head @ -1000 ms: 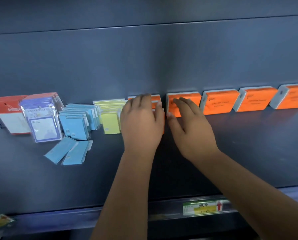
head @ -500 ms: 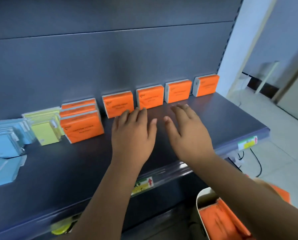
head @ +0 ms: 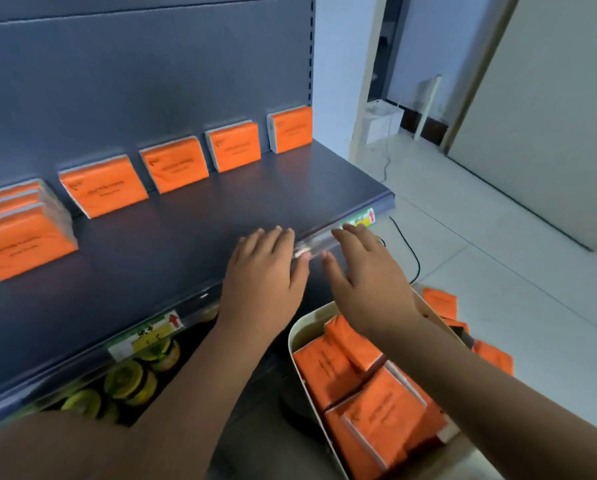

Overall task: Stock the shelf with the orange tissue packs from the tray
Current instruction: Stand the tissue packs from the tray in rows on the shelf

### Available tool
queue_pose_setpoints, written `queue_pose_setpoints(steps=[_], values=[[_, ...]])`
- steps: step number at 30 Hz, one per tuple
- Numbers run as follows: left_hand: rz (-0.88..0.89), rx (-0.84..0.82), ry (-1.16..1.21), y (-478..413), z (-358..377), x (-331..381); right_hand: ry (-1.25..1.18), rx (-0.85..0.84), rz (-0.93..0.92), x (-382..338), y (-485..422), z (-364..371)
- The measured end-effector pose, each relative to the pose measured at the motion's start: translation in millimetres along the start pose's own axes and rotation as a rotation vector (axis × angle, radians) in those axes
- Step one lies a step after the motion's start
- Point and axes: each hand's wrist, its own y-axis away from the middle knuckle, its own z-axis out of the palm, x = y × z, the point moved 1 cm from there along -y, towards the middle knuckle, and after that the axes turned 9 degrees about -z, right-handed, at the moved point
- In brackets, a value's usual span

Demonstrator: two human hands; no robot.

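Dark grey metal shelf [head: 255, 195] is carrying orange tissue packs [head: 176, 164] along its back, more sitting in the cream plastic tray [head: 305, 329] below; left hand [head: 266, 271] and right hand [head: 366, 275] are hovering, fingers [head: 276, 237] straight, empty.

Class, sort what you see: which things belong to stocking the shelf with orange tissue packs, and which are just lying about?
Belong: shelf, orange packs standing on it, tray, packs in the tray, left hand, right hand.
Lying about: yellow-lidded jars below, black cable, white box on the floor.
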Motion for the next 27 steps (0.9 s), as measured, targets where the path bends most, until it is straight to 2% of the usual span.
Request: queue_pose_setpoints(steps=[11, 18, 27], values=[[0.03, -0.437, 0.062, 63.8, 86.4, 57.2, -0.002, -0.161, 0.184, 75.0, 84.0, 12.9], [0.042, -0.511, 0.055, 76.3, 112.9, 61.5, -0.021, -0.449, 0.339, 108.7, 114.1, 31.5], [-0.03, -0.589, 0.02, 73.1, 134.6, 62.1, 0.107, -0.551, 0.265, 113.3, 127.4, 34.4]])
